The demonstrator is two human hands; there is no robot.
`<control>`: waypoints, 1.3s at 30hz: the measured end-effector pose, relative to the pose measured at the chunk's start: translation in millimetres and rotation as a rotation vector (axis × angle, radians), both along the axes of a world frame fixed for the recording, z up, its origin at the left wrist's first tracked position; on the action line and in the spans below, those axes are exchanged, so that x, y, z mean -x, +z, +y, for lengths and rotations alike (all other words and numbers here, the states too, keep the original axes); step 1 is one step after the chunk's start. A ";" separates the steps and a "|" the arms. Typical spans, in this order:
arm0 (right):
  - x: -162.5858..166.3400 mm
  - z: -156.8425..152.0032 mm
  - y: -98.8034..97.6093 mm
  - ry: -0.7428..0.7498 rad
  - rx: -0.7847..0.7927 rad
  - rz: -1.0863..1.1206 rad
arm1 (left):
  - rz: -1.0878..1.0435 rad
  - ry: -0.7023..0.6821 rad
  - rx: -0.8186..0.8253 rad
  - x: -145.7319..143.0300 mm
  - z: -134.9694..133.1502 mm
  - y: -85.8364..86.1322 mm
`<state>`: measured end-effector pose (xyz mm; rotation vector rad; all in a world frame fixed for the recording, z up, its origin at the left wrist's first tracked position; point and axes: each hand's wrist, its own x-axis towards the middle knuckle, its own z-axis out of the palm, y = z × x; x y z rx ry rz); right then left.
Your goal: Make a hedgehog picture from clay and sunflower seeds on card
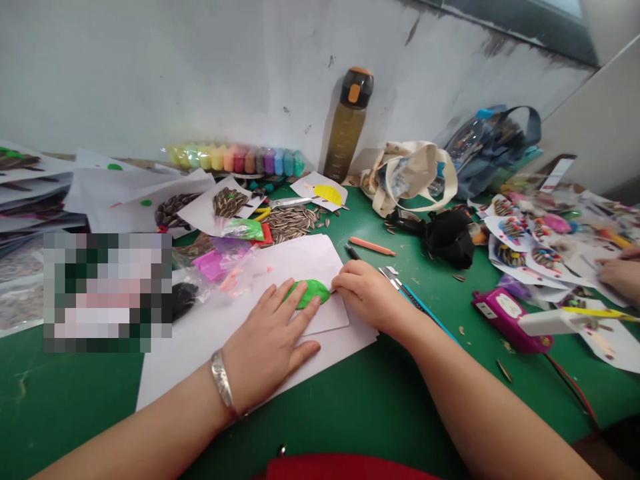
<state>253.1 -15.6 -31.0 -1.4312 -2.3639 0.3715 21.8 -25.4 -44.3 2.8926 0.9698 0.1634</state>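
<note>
A flat, leaf-shaped piece of green clay lies on a white paper card. My left hand, with a silver bracelet at the wrist, rests flat over the card, its spread fingertips on and around the green clay. At the clay's right tip, the fingers of my right hand are pinched together. Something small and thin shows at those fingertips, too little of it to name. Beneath the card are larger white sheets. Just beyond my right hand lie an orange pencil-like stick and a dark pen.
Sunflower seeds are heaped behind the card, near scissors. A water bottle stands against the wall. Right of my arm are a craft knife and a magenta device. Another person's hand is at far right.
</note>
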 end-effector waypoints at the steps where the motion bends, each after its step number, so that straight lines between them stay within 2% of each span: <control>1: -0.4 -0.5 1.2 0.005 0.010 0.004 | 0.005 0.000 0.000 0.2 0.0 0.2; 11: -1.0 0.5 2.5 0.036 0.022 -0.030 | -0.003 -0.006 0.009 3.6 -1.4 -2.4; 18: 3.2 -7.5 11.4 -0.148 0.027 -0.056 | -0.013 0.022 0.009 3.3 -2.1 -0.6; 24: 12.0 -15.5 1.7 -0.152 0.001 -0.123 | -0.007 0.020 0.034 3.4 -3.0 0.4; 33: 23.2 -22.7 -2.8 -0.271 -0.021 -0.119 | -0.022 0.023 0.038 2.3 -3.7 1.1; 39: 32.0 -26.3 -7.4 -0.248 -0.065 -0.076 | -0.028 0.024 0.027 2.1 -4.2 0.5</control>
